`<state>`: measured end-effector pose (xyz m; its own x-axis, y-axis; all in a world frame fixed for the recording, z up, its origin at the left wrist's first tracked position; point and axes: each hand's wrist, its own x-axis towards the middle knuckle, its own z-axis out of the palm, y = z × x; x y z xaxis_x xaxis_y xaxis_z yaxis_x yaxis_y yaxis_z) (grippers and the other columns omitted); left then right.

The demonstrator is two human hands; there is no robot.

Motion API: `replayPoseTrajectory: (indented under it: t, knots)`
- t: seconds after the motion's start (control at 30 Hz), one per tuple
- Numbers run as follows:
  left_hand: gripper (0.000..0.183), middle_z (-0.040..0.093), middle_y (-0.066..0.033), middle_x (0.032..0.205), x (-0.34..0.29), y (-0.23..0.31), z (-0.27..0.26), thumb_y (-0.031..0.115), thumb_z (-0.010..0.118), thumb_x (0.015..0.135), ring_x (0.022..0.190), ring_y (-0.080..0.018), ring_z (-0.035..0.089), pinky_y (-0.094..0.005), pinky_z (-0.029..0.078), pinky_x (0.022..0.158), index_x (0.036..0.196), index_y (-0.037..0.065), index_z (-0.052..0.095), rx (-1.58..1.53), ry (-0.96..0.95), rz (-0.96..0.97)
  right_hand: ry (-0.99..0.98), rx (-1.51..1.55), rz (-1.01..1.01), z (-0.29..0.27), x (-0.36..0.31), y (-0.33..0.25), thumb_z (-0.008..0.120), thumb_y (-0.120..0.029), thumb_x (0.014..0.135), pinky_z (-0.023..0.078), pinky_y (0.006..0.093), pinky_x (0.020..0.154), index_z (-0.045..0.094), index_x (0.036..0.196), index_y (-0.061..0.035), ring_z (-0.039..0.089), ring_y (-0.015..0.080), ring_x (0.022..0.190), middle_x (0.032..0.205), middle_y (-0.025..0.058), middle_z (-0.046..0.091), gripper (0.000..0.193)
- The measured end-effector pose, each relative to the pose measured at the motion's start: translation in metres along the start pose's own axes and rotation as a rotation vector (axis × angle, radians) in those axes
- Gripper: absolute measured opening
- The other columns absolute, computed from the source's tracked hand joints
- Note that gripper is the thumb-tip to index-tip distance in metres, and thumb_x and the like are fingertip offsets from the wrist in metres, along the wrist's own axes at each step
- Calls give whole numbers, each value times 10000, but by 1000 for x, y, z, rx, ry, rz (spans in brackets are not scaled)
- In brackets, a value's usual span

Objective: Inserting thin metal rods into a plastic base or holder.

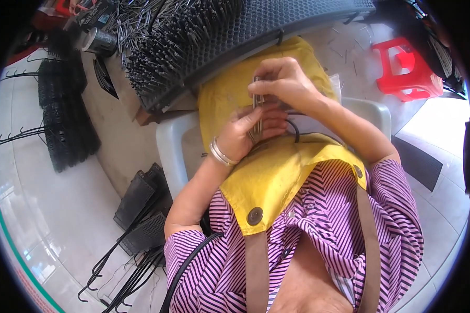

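Left hand [239, 133]: fingers wrapped around thin metal rods [257, 102] | Right hand [289, 83]: fingers pinching rods' upper ends | Risk: loosened left grip could spill rods onto yellow apron [266, 182]

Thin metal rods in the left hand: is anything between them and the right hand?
Nothing visible is in the way. The left hand holds the thin metal rods lower down, and the right hand is right at their upper ends.
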<state>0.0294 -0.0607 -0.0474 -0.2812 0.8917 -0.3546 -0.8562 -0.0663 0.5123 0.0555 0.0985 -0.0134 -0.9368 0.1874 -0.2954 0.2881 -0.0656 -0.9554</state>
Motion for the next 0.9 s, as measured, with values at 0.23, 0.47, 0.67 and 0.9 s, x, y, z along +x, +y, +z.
replayPoseTrajectory:
  t: [0.23,0.47,0.67,0.9]
  knots:
    - [351,589,-205,886,-6,-2,-1,219,389,902,782,-287,608,-362,505,719,1054,-86,473,171,115,41,-9,189,14,-3,-5,-1,662,-40,707,431,210,501,581,793,32,535,83,569,655,45,582,138]
    - [377,571,-237,935,-3,-3,-1,237,349,913,815,-326,597,-383,496,739,1069,-91,451,149,78,3,-58,236,103,-11,-3,11,640,-15,713,449,205,505,586,812,35,564,102,575,673,63,592,123]
    - [387,553,-223,997,-1,-3,-11,261,369,907,863,-310,587,-386,496,752,1121,-57,425,-25,109,40,151,319,-59,-32,8,-10,629,-27,732,504,251,461,580,796,68,589,172,544,691,122,597,125]
    - [352,578,-190,956,0,-1,-5,254,436,887,819,-267,600,-365,509,715,1187,72,401,-41,132,62,402,257,-583,-68,65,-37,596,-116,784,483,247,570,584,863,21,605,185,651,771,118,619,158]
